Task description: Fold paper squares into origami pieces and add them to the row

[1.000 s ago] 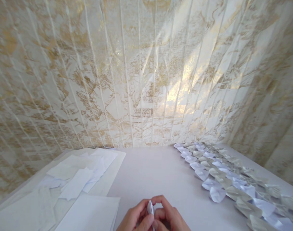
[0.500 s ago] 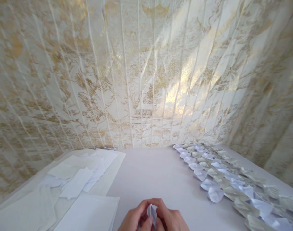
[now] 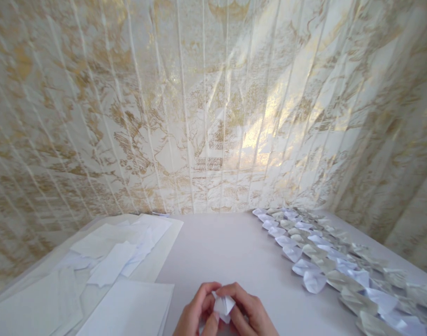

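Note:
A small folded piece of white paper (image 3: pixel 224 305) is held between my two hands at the bottom centre, a little above the table. My left hand (image 3: pixel 198 311) grips its left side, with the thumb below and the index finger curled over the top. From the right, my right hand (image 3: pixel 249 309) closes on the same paper, its index finger bent across the upper edge. Creased faces of the paper point up and toward the right. Its underside and some of my fingertips are hidden.
On the left lie a stack of white paper sheets (image 3: pixel 129 305) and loose cut pieces (image 3: pixel 111 263). Rows of folded white and greyish paper pieces (image 3: pixel 315 281) line the right side of the table (image 3: pixel 213 247). A gold-patterned curtain (image 3: pixel 213 116) hangs behind the table.
The folded paper has turned between my fingers, from a narrow upright point to a wider creased face. Both index fingers have shifted slightly upward and the hands are a little further apart.

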The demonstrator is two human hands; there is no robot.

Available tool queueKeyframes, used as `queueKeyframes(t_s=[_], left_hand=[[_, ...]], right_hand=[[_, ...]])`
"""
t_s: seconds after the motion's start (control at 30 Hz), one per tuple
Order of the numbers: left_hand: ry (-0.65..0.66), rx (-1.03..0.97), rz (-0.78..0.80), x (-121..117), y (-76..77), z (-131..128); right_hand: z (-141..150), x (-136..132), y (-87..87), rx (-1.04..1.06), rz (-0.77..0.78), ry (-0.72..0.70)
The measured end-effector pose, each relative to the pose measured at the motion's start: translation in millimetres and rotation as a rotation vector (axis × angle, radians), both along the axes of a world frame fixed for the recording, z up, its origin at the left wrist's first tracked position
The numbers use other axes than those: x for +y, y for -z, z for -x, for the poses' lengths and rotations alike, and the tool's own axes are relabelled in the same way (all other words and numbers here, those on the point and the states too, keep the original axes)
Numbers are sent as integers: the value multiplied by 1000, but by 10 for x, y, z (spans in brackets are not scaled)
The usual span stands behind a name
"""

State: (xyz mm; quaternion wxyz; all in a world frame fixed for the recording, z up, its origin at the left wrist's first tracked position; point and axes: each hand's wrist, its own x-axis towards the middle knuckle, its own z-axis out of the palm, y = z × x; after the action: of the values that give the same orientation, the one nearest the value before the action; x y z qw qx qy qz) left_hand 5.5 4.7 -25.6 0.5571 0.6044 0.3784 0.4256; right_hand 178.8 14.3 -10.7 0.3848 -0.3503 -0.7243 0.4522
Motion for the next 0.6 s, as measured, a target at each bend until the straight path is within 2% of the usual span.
queueKeyframes(t_s=[0.2, 0.43, 0.6], left_hand=[[30, -139, 100, 23, -28, 15], [36, -156, 109, 28, -14, 29], [10, -40, 34, 33, 36, -25]], right_hand=[[2, 9, -8, 11, 13, -14], [-28, 38, -108, 64, -134, -59], [-14, 63, 39, 43, -125, -17]])
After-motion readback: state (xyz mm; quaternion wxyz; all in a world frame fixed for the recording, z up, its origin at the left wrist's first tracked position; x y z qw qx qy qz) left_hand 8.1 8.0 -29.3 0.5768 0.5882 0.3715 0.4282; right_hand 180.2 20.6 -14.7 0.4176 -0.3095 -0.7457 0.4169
